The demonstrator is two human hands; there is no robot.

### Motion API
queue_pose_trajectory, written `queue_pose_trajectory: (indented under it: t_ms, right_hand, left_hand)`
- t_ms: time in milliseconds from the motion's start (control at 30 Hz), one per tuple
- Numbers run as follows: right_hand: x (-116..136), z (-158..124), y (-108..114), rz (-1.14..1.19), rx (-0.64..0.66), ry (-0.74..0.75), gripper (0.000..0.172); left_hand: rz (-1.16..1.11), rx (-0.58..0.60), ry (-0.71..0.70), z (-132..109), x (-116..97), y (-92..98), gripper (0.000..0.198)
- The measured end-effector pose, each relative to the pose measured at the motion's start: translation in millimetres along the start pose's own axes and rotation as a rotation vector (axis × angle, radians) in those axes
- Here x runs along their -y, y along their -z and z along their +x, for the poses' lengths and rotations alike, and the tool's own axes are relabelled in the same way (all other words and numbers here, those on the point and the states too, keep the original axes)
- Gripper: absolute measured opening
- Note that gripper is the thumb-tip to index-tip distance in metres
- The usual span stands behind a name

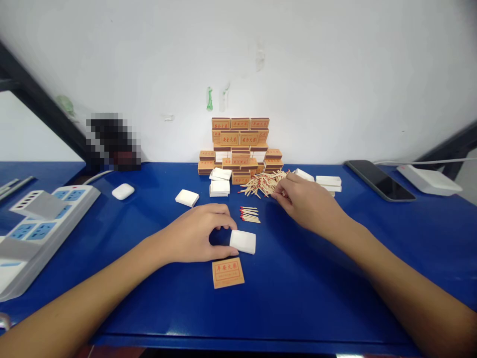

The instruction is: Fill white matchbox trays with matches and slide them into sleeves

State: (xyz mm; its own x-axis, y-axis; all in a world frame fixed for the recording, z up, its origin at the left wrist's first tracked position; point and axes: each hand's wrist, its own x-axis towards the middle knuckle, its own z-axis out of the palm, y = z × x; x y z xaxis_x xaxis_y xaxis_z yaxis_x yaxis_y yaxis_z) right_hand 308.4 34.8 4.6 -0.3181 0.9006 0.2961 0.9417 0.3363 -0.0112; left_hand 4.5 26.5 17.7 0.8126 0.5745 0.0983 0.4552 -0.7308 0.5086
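I have my left fingers [223, 252] on the left end of the white matchbox tray [243, 242], long axis crosswise, while my narrowed right fingers [286, 188], at the match pile [265, 183] beyond it, hold a match or nothing, I cannot tell.

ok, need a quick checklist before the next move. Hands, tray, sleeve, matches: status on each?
1. Left hand on front tray: ok, thumb and finger at its left end.
2. Tray interior loaded or not: cannot tell from this angle.
3. Sleeve label up, on the near side of the tray: ok.
4. Row of matches, red heads all left: ok.
5. Row evenly parallel: not ok, slightly fanned.
6. Right hand gripping a match at the pile: cannot tell, fingertips partly hidden.
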Motion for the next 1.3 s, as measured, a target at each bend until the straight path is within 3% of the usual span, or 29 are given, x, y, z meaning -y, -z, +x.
queue_pose_trajectory:
  t_ms: [133,333,500,700,1000,1167,1300]
  right_hand:
    - [8,-1,1,0.212,-0.059,0.021,0.019]
    - [35,6,-11,0.517,-0.030,-0.017,0.017]
    - [38,10,-17,0.534,0.028,-0.001,0.012]
    - [30,11,-14,0.521,-0.029,-0.030,0.012]
    - [20,10,-13,0.425,0.017,0.100,0.013]
    - [19,10,-13,0.417,-0.016,0.117,0.019]
    - [11,11,-12,0.374,-0.082,0.043,0.015]
  left_hand:
    - [0.001,0.008,0.011,1,0,0.1,0.032]
    - [0.000,0.018,0.024,2,0,-1.5,0.033]
    - [0.008,0.019,0.023,1,0,-1.7,0.035]
    - [0.006,0.021,0.019,1,0,-1.2,0.034]
    - [0.007,0.023,0.029,2,1,-1.5,0.033]
    - [0.007,0.025,0.023,2,1,-1.6,0.033]
    - [0.011,0.026,0.023,1,1,-1.2,0.032]
